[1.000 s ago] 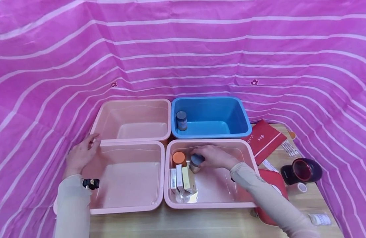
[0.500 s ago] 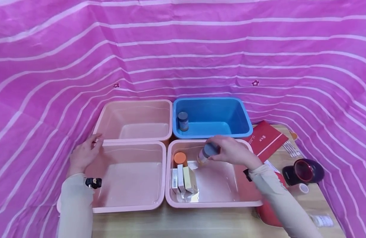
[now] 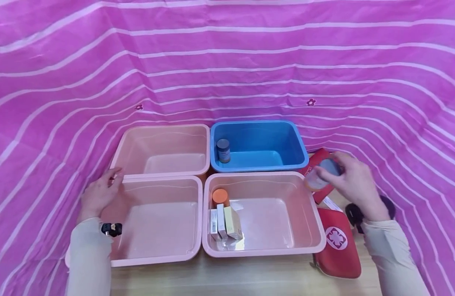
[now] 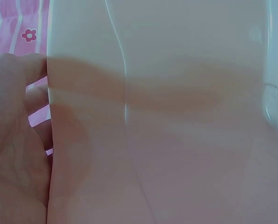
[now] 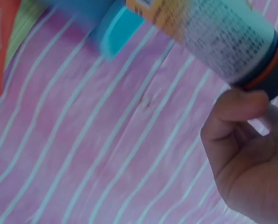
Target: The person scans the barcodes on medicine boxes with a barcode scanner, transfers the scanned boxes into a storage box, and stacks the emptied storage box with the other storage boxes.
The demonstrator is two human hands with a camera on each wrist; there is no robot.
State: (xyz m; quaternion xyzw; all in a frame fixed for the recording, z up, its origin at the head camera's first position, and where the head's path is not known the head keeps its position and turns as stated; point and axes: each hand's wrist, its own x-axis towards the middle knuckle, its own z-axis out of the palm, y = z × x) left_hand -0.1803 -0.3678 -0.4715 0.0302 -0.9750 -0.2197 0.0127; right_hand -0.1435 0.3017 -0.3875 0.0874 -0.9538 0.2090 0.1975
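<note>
Right hand (image 3: 355, 183) grips dark-capped bottle (image 3: 315, 181), now moved front-right of blue tub (image 3: 264, 139), apparently unloading; left hand (image 3: 101, 195) relaxed

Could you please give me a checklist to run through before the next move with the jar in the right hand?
1. Right hand grips the jar by its lid end: ok.
2. Jar upright: not ok, tilted.
3. Lid fully tight: cannot tell.
4. Red folder in full view: not ok, partly hidden by jar and hand.
5. Left hand at the front left bin's edge: ok.
6. Other jar upright in the blue bin: ok.
</note>
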